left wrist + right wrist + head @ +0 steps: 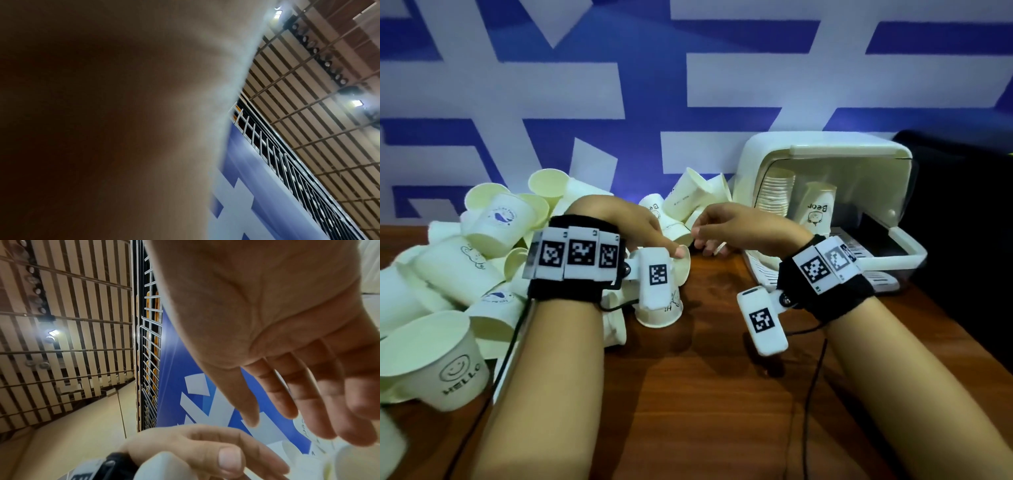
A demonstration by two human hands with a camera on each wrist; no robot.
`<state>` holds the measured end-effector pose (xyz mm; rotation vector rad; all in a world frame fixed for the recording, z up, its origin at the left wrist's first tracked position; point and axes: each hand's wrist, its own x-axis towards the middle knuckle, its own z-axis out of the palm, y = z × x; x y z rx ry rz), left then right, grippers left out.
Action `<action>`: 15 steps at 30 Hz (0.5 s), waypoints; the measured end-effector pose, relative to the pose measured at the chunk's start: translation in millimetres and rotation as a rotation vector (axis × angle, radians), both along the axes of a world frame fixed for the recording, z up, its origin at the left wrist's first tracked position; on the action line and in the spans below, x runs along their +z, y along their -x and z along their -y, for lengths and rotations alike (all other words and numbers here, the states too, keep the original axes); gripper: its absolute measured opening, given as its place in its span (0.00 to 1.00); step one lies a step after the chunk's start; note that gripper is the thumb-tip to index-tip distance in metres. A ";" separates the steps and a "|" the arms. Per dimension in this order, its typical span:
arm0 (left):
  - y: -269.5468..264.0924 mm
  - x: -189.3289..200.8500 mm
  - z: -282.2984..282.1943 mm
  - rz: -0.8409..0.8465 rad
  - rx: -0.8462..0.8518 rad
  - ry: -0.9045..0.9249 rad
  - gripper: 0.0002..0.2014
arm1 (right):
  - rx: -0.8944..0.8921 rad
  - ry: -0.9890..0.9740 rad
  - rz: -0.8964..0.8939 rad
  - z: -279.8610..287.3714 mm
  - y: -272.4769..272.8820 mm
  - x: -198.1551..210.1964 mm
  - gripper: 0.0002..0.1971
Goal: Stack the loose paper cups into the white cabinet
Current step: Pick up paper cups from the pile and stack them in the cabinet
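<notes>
Mid-frame, your left hand (635, 224) pinches a pale paper cup (681, 265) by the rim; your right hand's (736, 224) fingers hang loosely spread beside it.

Brown wood-grain table (709, 394) stands against a blue wall with white angular shapes (619, 102). Black cables (808, 394) trail across the tabletop. Wrist views show a slatted ceiling (72, 305) with spotlights (52, 333) and a metal railing (287, 162).

i saw loose cups (458, 260) heaped left on their sides; the cabinet (822, 164) stood open, holding a stack (777, 195).
</notes>
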<state>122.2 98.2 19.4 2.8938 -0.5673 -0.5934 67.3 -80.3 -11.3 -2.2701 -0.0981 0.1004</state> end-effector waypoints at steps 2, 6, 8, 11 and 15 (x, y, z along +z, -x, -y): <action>-3.0 -1.7 -0.9 -0.022 0.016 -0.015 0.31 | 0.052 0.061 -0.010 -2.4 -0.6 -4.4 0.15; -16.8 -9.8 -1.9 -0.024 0.045 -0.098 0.36 | 0.117 0.112 -0.026 -5.6 -3.2 -13.3 0.19; -23.6 -14.9 -2.2 -0.015 0.080 -0.110 0.38 | 0.144 0.115 -0.046 -8.2 -4.4 -16.3 0.20; -29.3 -18.6 1.1 -0.029 0.104 -0.133 0.36 | 0.177 0.125 -0.078 -12.8 -5.6 -21.1 0.23; -28.5 -19.6 5.6 -0.053 0.146 -0.089 0.30 | 0.226 0.179 -0.091 -19.7 -5.7 -26.9 0.22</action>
